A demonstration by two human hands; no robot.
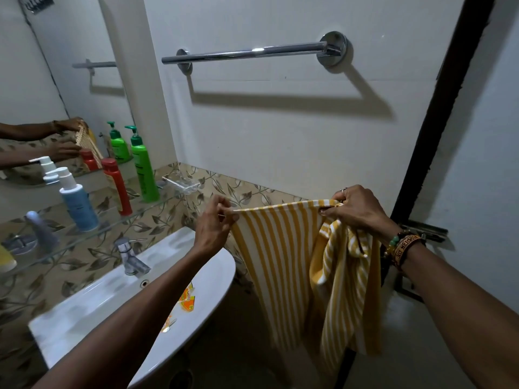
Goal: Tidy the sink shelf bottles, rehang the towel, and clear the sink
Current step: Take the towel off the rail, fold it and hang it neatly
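Note:
A yellow-and-white striped towel (pixel 280 262) hangs stretched between my hands, well below the bare chrome towel bar (pixel 247 53) on the wall. My left hand (pixel 214 223) pinches its top left corner. My right hand (pixel 355 207) grips the top right edge, with bunched cloth hanging under it. The white sink (pixel 112 299) at lower left holds orange wrappers (pixel 187 300). On the glass shelf (pixel 84 240) stand a green pump bottle (pixel 143 167), a red bottle (pixel 118 186) and a blue bottle (pixel 77 200).
A chrome tap (pixel 132 258) stands at the sink's back edge. A clear soap dish (pixel 182 183) is fixed to the tiled wall. The mirror (pixel 56 94) at left reflects my hands. A dark door frame (pixel 443 108) runs down the right.

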